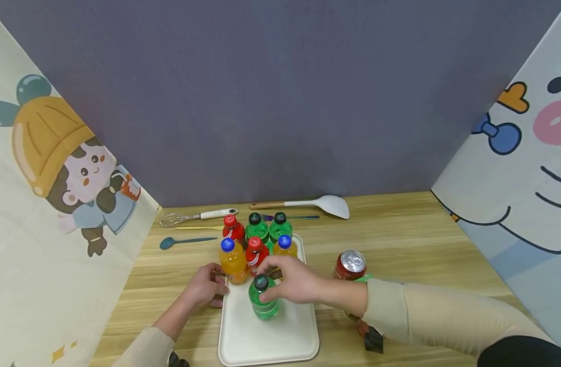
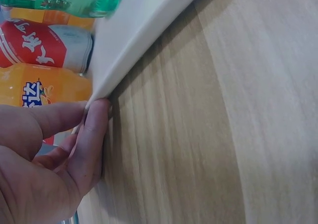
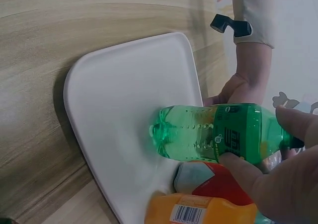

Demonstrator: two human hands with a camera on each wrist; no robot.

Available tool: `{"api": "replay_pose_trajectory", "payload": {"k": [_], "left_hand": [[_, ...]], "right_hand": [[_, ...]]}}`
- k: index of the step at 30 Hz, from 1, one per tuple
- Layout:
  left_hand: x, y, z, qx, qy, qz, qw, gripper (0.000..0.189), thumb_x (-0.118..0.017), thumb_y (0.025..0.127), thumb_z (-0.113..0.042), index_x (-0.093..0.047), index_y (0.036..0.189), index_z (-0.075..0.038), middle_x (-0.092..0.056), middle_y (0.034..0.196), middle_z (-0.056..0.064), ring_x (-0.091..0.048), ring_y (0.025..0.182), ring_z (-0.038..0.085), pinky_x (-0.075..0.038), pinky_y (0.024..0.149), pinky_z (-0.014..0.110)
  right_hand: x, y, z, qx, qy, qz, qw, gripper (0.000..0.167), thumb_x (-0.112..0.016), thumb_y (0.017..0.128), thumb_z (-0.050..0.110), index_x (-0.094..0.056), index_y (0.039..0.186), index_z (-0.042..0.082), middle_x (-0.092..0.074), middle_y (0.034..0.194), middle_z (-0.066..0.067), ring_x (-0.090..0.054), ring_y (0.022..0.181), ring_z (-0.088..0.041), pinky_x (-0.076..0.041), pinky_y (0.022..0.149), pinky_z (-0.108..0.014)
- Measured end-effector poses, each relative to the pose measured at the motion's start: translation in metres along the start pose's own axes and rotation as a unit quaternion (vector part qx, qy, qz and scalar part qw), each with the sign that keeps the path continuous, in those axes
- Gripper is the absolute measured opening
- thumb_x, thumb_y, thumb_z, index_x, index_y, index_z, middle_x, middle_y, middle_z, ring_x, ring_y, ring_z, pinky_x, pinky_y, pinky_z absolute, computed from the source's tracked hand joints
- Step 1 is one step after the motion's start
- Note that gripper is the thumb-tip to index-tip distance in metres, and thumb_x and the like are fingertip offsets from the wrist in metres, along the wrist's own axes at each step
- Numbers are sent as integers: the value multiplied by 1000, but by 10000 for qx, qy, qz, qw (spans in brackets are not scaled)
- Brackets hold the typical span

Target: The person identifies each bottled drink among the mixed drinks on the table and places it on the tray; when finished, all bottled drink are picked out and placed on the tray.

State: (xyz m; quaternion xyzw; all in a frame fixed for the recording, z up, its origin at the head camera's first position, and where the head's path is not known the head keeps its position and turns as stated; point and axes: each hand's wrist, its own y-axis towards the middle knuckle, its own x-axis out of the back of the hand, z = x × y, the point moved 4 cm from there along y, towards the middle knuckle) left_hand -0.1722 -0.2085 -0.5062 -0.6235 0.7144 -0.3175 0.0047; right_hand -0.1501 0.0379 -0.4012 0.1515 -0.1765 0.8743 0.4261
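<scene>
My right hand point(image 1: 299, 280) grips a green soda bottle point(image 1: 263, 306) with a black cap. The bottle stands over the bare near half of a white tray point(image 1: 289, 336); in the right wrist view its base point(image 3: 158, 133) is close to the tray surface. At the tray's left edge my left hand point(image 1: 204, 286) pinches the rim between thumb and fingers, clear in the left wrist view. On the far half are two orange bottles point(image 1: 234, 262) with blue caps, two red-capped bottles point(image 1: 256, 255) and two more green bottles point(image 1: 256, 229).
Right of the tray stands a red can point(image 1: 351, 264), with other items partly hidden under my right forearm. Behind the bottles lie a whisk point(image 1: 200, 216), a white spatula point(image 1: 331, 206) and a purple fork point(image 1: 268, 217). A blue spoon point(image 1: 186, 241) lies left.
</scene>
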Motion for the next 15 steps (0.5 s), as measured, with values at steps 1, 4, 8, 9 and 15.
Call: {"api": "replay_pose_trajectory", "payload": {"k": [1, 4, 8, 9, 15], "left_hand": [[1, -1, 0, 10, 25, -6, 10000, 51, -73, 84, 11, -52, 130, 3, -57, 97, 15, -60, 75, 25, -64, 60, 37], [3, -3, 2, 41, 73, -28, 10000, 51, -73, 85, 10, -52, 131, 4, -57, 98, 15, -60, 76, 25, -64, 61, 38], [7, -6, 6, -2, 32, 56, 10000, 47, -69, 89, 9, -52, 133, 4, -59, 99, 16, -61, 77, 25, -65, 62, 39], [9, -7, 7, -43, 36, 101, 9999, 45, -68, 90, 8, -53, 133, 4, -60, 99, 16, -61, 78, 25, -65, 62, 39], [34, -19, 2, -700, 702, 254, 9948, 36, -66, 93, -3, -60, 128, 5, -66, 97, 13, -62, 75, 25, -62, 60, 40]], "right_hand": [[-1, 0, 0, -23, 4, 22, 10000, 34, -88, 79, 16, -68, 105, 24, -68, 108, 9, -64, 111, -21, -53, 106, -51], [-2, 0, 1, -59, 0, 97, 9999, 35, -87, 80, 16, -69, 108, 24, -68, 110, 10, -64, 116, -24, -50, 109, -53], [0, -2, 3, -61, 11, 240, 9997, 37, -87, 82, 19, -70, 114, 24, -69, 115, 10, -62, 123, -26, -52, 108, -52], [1, -3, 5, -46, 22, 288, 9996, 38, -86, 82, 19, -70, 116, 25, -69, 117, 10, -62, 124, -27, -53, 107, -51], [21, -16, 12, 142, 281, 492, 9983, 41, -82, 88, 20, -65, 126, 20, -66, 128, 6, -60, 127, -25, -54, 108, -45]]}}
